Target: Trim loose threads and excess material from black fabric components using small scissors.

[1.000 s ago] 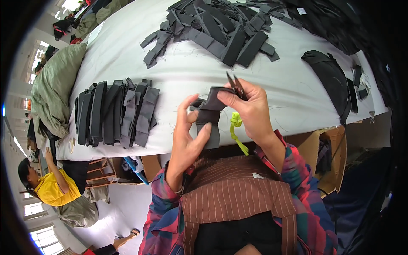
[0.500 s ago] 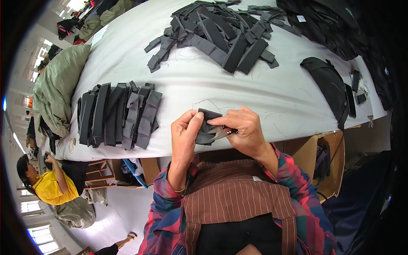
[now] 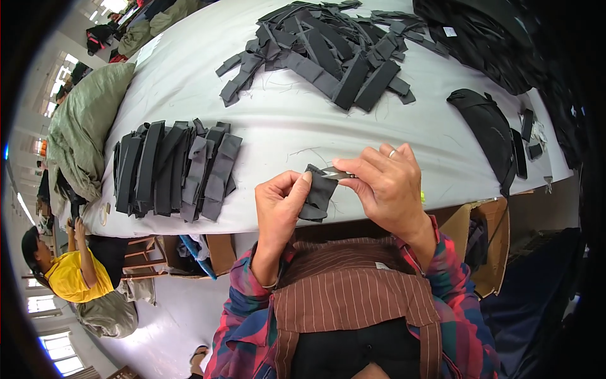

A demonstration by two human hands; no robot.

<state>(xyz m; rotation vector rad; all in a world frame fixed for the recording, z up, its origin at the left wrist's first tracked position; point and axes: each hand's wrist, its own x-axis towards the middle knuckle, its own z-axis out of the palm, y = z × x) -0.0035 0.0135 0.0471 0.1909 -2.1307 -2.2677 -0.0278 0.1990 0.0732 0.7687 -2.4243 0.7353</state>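
My left hand [image 3: 281, 205] pinches a small dark grey fabric strip [image 3: 319, 192], folded over, just above the near edge of the white table [image 3: 278, 136]. Small metal snips [image 3: 338, 174] sit in my right hand [image 3: 385, 186], their tips against the top of the strip. A neat row of finished dark strips [image 3: 177, 167] lies to the left of my hands. A loose heap of dark strips [image 3: 328, 54] sits at the far side of the table.
A black bag [image 3: 489, 129] lies on the table at right, with more black fabric [image 3: 486, 38] behind it. A green sack [image 3: 82, 126] hangs off the left end. A cardboard box [image 3: 489, 243] stands below right. A person in yellow [image 3: 69, 268] sits lower left.
My hands have come down from above the table toward my chest. The snips, raised a second ago, now meet the strip held close between both hands.
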